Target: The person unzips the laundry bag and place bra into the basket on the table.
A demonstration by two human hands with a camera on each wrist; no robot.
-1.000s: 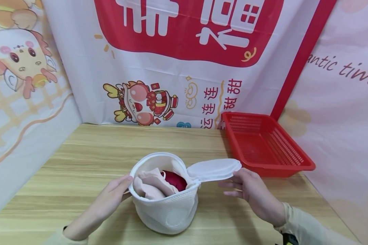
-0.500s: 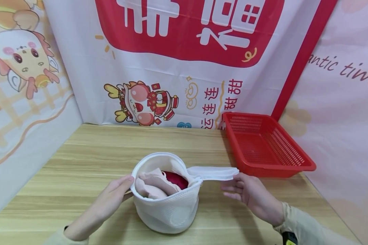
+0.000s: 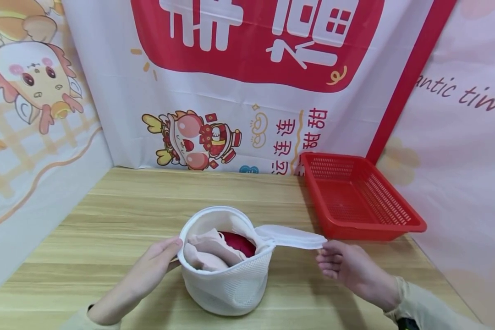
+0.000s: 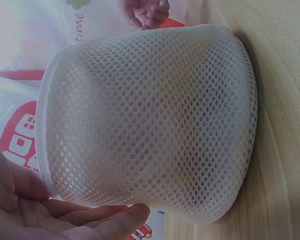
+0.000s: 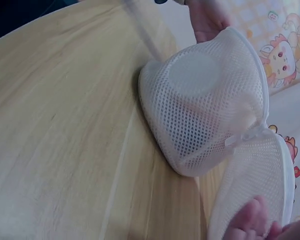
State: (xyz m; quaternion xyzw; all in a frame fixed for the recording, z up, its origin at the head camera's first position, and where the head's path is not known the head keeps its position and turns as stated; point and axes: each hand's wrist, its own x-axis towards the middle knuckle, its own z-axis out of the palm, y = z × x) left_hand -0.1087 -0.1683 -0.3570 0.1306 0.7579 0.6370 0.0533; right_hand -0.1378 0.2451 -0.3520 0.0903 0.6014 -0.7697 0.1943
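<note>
A white mesh laundry bag (image 3: pixel 227 291) stands upright on the table, its round lid (image 3: pixel 290 236) unzipped and folded out to the right. Inside lie a pale pink padded garment (image 3: pixel 214 247), which looks like a bra, and a dark red piece (image 3: pixel 241 243) behind it. My left hand (image 3: pixel 158 259) grips the bag's left rim, thumb at the edge and fingers along the outside mesh. On the other side, my right hand (image 3: pixel 354 270) pinches the lid's outer edge between thumb and curled fingers. A zipper slider (image 5: pixel 245 136) shows at the lid's hinge in the right wrist view.
A red plastic basket (image 3: pixel 330 220) stands at the back right, just behind the lid. Printed cloth hangings (image 3: pixel 264 82) enclose the table (image 3: pixel 140 197) at the back and both sides.
My right hand has moved slightly right and down, its fingers now more curled at the lid's edge. The lid has tipped lower and flatter. My left hand stays at the rim.
</note>
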